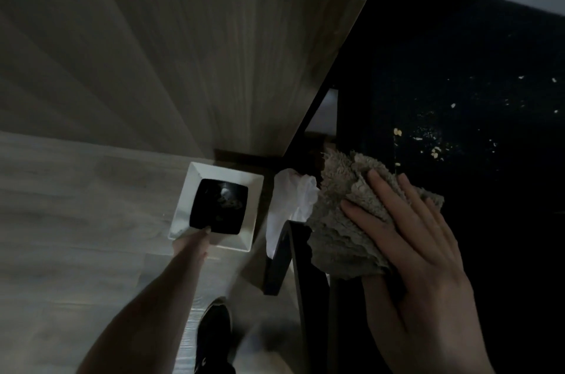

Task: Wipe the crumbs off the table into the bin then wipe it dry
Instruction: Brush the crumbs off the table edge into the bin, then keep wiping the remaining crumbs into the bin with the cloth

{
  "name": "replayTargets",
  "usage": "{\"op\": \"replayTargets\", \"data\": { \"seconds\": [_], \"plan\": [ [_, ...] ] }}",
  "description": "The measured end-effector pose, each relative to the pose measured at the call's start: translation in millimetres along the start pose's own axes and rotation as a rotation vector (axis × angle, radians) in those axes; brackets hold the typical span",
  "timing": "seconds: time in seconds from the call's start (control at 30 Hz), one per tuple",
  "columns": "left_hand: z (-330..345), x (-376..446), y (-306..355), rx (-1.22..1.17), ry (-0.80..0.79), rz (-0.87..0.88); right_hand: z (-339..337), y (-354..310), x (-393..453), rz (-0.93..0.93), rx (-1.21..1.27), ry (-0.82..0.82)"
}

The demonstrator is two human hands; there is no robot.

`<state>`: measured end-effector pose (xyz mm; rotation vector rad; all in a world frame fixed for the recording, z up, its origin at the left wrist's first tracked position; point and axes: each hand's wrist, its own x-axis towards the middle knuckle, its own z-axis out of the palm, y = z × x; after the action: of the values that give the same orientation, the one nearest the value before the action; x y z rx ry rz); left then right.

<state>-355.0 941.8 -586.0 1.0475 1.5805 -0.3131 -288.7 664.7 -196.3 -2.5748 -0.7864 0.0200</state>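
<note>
A white square bin [183, 205] with a dark inside stands on the floor below the table's left edge. My left hand [195, 243] grips the bin's near rim, thumb over the edge. My right hand [419, 239] lies flat with fingers spread on a crumpled beige cloth [342, 214] at the left edge of the black table [458, 37]. Pale crumbs [434, 150] are scattered on the dark tabletop just beyond and to the right of the cloth. The cloth overhangs the table edge a little.
A white crumpled paper or bag [293, 199] lies between the bin and the table edge. A dark chair back [284, 257] stands near the table. A wooden panel [183, 52] leans on the left. My shoe [214, 340] is on the light wood floor.
</note>
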Motion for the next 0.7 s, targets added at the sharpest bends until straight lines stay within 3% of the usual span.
{"op": "replayTargets", "data": {
  "seconds": [0.17, 0.23, 0.4, 0.5, 0.6, 0.7],
  "plan": [
    [-44, -18, 19, 0.481, 0.241, 0.205, -9, -5, -7, 0.067, 0.275, 0.104],
    [-57, -38, 32, 0.613, 0.195, 0.317, -20, -9, -9, 0.098, 0.347, 0.215],
    [-77, -81, 71, 0.784, 0.065, 0.405, -72, 8, 12, 0.312, 0.387, 0.463],
    [-81, -116, 94, 0.827, 0.005, 0.443, -100, 46, 31, 0.474, 0.248, 0.406],
    [-68, -170, 117, 0.762, -0.082, 0.513, -100, 88, 43, 0.610, 0.155, 0.229],
    [-46, -240, 131, 0.604, -0.265, 0.610, -80, 105, 48, 0.662, 0.006, 0.030]
  ]
}}
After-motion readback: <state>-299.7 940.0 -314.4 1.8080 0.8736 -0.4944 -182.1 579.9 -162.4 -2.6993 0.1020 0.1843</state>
